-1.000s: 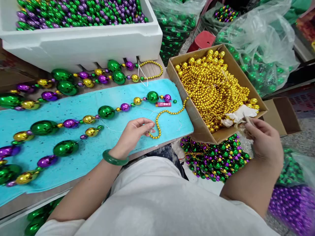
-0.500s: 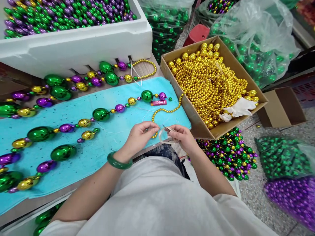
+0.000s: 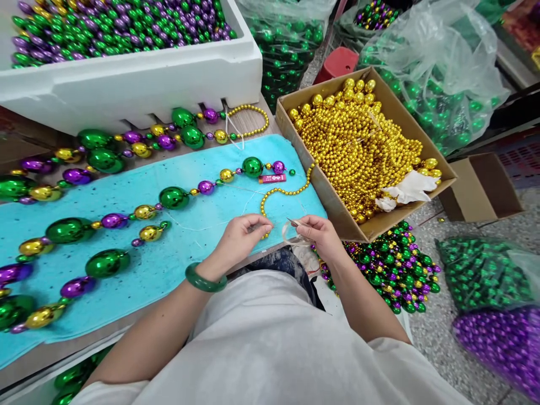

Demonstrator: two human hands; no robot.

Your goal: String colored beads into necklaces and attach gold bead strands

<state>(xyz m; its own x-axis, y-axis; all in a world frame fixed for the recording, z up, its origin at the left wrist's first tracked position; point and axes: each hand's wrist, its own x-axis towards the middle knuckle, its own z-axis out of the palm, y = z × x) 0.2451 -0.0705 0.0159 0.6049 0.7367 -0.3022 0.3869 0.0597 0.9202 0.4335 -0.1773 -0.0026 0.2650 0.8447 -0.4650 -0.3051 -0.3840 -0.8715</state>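
My left hand, with a green bangle at the wrist, is closed in a pinch. What its fingertips hold is too small to make out. The gold bead strand curves over the blue cloth and runs behind those fingertips. My right hand is closed on a thin, dark pointed tool with a pale loop hanging beside it. A gap separates the two hands. Left of them lies a garland of green, gold and purple balls, with white thread trailing from it.
The blue cloth covers the table and bears a pink lighter. A cardboard box of gold bead strands stands at the right. Behind is a white foam box of beads. Bagged beads lie on the floor.
My right hand has moved slightly right with the pointed tool, widening the gap between the hands. My left hand has stayed nearly in place, still pinched, now slightly lower.
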